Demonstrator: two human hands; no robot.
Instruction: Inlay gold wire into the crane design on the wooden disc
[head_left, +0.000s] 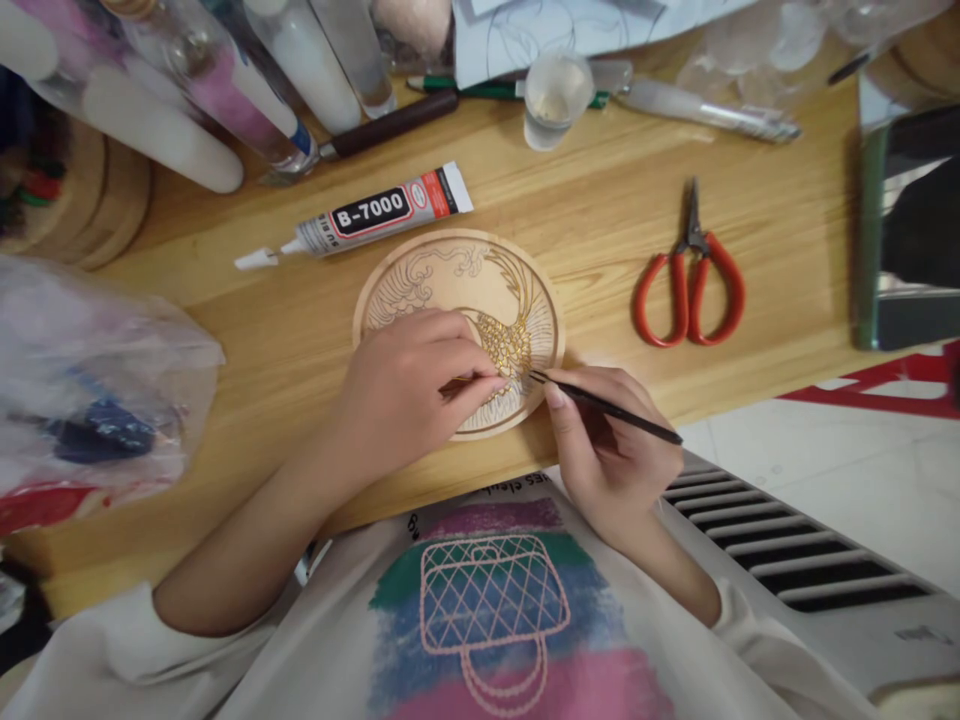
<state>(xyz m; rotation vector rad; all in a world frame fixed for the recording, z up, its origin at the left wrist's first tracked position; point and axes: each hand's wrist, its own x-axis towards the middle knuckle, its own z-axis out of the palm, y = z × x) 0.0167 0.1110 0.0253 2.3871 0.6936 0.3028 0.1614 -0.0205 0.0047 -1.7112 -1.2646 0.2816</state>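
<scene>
A round wooden plaque (442, 275) with a raised rim lies on the table. It bears a line drawing of a bird, and gold wire outlines fill part of the body and tail. My left hand (420, 380) rests over the plaque's left side, thumb and forefinger pinched close to the gold part; whatever they hold is too small to make out. Black tweezers (615, 408) are gripped in my right hand (615, 440) at the plaque's right edge. Their tips point at the bird's lower body, close to my left fingertips.
Beyond the plaque lies a B-7000 glue tube (382, 212). Red-handled scissors (690, 280) lie to the right, with a phone (911, 230) farther over. Bottles (232, 90), a small plastic cup (556, 95) and a pen (709, 110) line the back. A plastic bag (97, 370) sits at left.
</scene>
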